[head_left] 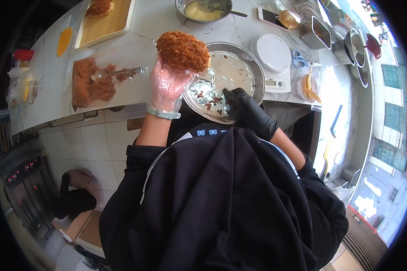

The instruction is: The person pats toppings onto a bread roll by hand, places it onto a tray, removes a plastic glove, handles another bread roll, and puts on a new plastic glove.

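Observation:
On my left hand, in a clear plastic glove, rests an oblong bun coated in reddish-brown floss, raised over the left rim of a round metal pan. My right hand wears a black glove and is low over the pan's right part, fingers curled; whether something small is between them is hidden. Brown crumbs lie scattered in the pan. Left of my left hand, a plastic bag of brown floss lies on the counter with a metal utensil on it.
A wooden-bottomed tray with another coated bun stands at the back left. Behind the pan is a bowl of yellow cream. To the right are a scale, scissors, a phone and metal containers.

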Available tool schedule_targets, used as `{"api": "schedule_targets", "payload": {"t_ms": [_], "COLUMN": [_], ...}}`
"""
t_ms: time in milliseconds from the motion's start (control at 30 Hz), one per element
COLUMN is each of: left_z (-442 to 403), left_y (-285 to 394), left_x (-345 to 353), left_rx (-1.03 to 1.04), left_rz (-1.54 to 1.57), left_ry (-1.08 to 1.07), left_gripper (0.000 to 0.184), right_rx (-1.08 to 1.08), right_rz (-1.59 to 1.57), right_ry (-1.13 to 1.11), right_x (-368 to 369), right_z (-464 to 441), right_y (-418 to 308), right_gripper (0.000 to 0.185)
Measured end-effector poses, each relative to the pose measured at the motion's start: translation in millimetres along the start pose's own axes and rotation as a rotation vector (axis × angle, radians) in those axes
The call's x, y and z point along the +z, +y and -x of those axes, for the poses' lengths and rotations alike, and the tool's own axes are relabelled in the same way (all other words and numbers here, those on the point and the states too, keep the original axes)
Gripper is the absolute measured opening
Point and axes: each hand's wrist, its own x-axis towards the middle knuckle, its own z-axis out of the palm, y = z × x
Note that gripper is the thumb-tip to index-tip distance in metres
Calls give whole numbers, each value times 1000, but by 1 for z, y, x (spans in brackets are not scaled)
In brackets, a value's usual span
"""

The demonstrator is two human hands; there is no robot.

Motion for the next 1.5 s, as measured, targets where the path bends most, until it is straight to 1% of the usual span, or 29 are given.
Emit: {"api": "schedule_targets", "payload": {"t_ms": [33,100,200,267,333,400,433,467,533,633,733,767,833,867,900,1000,1033,1133,1167,1200,1267,1333,1367,1400,1433,1467,1500], "left_z": [1,0,-4,-4,-7,-7,-6,-6,-6,-9,-9,-10,-10,-10,-8,-6,-7,-12,-15,-17,-20,-18,-16,-14,-13,-14,-15], "left_y": [1,2,5,7,6,7,7,7,8,12,12,11,13,13,13,9,9,9,10,12,13,11,9,6,3,-1,-5], "left_x": [1,1,2,-3,1,-2,-3,-4,-3,-11,-9,-10,-9,-9,-7,4,6,6,6,5,10,21,27,32,36,38,40], "left_rx": [-8,-29,-71,-91,-123,-164,-187,-194,-204,-243,-265,-268,-263,-249,-237,-189,-168,-166,-165,-162,-159,-167,-188,-213,-241,-278,-315], "left_rz": [-6,-15,-63,-77,-71,-21,4,10,17,76,58,63,69,53,37,-40,-72,-94,-90,-85,-80,-83,-80,-79,-77,-49,-21], "left_ry": [4,7,-17,-5,2,-46,-68,-66,-63,-229,-180,-188,-202,-172,-141,-57,-29,-39,-57,-74,-96,-110,-125,-141,-154,-165,-175], "left_gripper": [49,49,48,48,48,48,48,48,48,48,47,47,47,47,47,48,48,48,48,48,49,50,50,51,51,51,51], "right_rx": [42,106,267,90,93,141,55,-31,23,-82,-293,-231,-147,-107,-214,-279,-234,-186,-32,184,336,350,383,388,327,264,132], "right_rz": [-596,-993,-1265,-750,-610,-822,-1306,-709,-489,-328,-382,-813,-801,-793,-668,-522,-531,-566,-448,-752,-1069,-1424,-1795,-1848,-1917,-1983,-1959], "right_ry": [131,23,-58,154,87,0,176,162,10,228,366,249,42,-61,71,74,60,151,153,217,190,177,161,184,189,196,198], "right_x": [5,-1,-45,-23,-22,-25,-11,-5,1,-4,-22,-1,-11,-15,-12,-5,-2,-9,-11,-24,-34,-51,-65,-75,-85,-92,-93], "right_z": [1,-5,-10,-9,-7,-12,-24,-30,-54,-63,-63,-66,-60,-57,-54,-48,-48,-53,-51,-44,-40,-36,-31,-29,-28,-27,-30], "right_y": [-9,-17,-17,5,1,-13,-23,-23,-25,-25,-27,-26,-27,-30,-34,-32,-29,-8,-6,-3,22,46,50,57,63,71,80], "right_gripper": [45,46,50,66,64,58,52,47,44,42,40,37,36,35,31,25,17,12,10,15,14,23,32,38,37,36,35]}}
